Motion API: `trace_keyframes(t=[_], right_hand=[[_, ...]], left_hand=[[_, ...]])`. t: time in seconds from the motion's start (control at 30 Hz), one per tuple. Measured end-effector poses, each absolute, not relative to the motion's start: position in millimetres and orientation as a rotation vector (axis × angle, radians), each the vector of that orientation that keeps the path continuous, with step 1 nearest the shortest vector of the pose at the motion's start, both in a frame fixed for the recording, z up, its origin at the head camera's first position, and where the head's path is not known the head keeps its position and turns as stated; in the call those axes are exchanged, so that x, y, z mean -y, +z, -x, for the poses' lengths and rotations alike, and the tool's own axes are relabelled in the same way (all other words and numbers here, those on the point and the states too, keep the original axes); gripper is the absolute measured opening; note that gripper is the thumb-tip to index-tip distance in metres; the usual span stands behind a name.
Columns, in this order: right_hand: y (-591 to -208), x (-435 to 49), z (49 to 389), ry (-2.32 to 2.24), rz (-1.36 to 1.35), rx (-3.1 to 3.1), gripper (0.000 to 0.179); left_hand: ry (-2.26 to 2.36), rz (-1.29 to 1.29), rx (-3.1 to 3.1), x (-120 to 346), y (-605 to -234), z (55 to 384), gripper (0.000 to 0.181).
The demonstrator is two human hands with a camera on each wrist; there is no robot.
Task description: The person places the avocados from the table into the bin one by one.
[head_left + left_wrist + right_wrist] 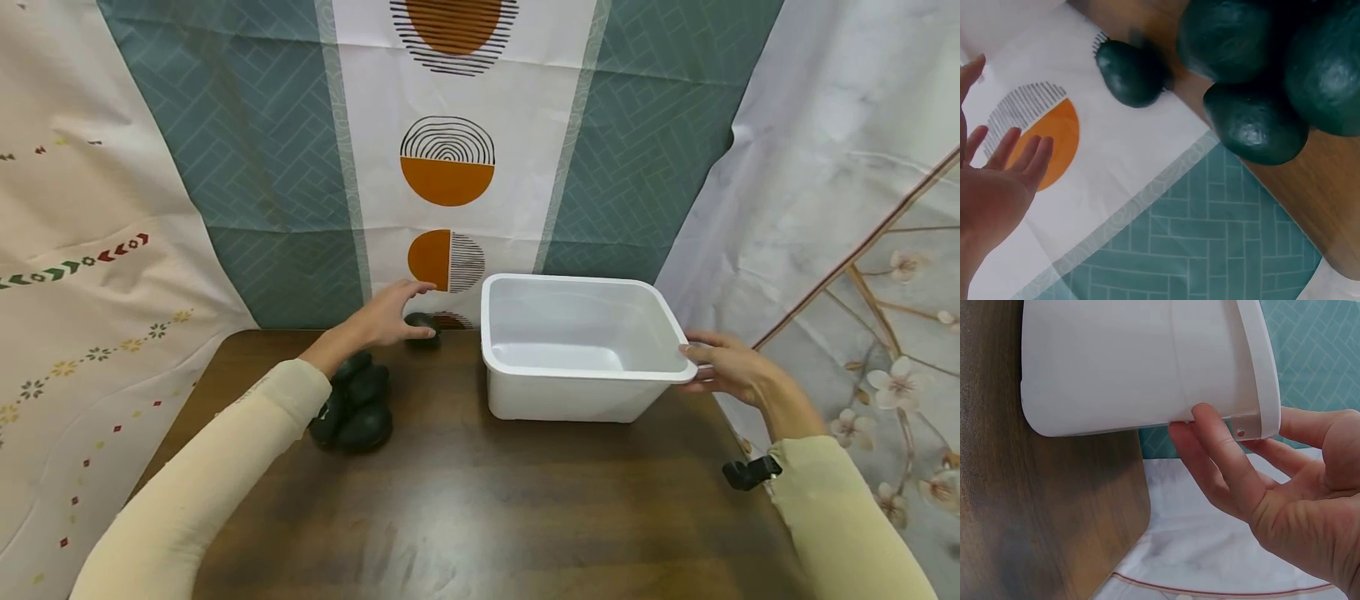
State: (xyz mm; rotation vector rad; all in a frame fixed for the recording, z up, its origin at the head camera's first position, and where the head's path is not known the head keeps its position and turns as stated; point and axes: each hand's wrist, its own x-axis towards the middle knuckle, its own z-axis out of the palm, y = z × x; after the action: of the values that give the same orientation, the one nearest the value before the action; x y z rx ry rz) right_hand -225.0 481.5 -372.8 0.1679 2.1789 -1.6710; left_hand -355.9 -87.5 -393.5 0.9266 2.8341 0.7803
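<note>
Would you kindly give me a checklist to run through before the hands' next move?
1. White bin opening upward: ok.
2. Right hand gripping the bin's rim: ok.
3. Left hand free: ok, holding nothing.
4. Lone avocado in left hand: not ok, left wrist view shows a gap.
5. Clustered avocados clear of the bin: ok, they lie left of it.
6. Bin base flat on the table: cannot tell.

A brown wooden tabletop (525, 500) fills the frame's lower middle, with a teal, white and orange fabric cloth (262, 167) hanging behind it. A white rectangular plastic bin (562, 398) is right of centre, the right hand (723, 365) touching its right end. Piled dark green avocados (363, 427) lie left of centre; a lone dark green avocado (429, 340) lies behind, between pile and bin, near the left hand (382, 315).
</note>
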Motion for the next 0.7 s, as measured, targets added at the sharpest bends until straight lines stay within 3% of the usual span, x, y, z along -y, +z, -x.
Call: trace_keyframes(t=[0.7], right_hand=[[-375.8, -477.9, 223.6, -1.675, -0.222, -2.224, 0.077]], left_hand=[[0.375, -0.904, -2.906, 82.0, -434.0, 383.1, 0.085]])
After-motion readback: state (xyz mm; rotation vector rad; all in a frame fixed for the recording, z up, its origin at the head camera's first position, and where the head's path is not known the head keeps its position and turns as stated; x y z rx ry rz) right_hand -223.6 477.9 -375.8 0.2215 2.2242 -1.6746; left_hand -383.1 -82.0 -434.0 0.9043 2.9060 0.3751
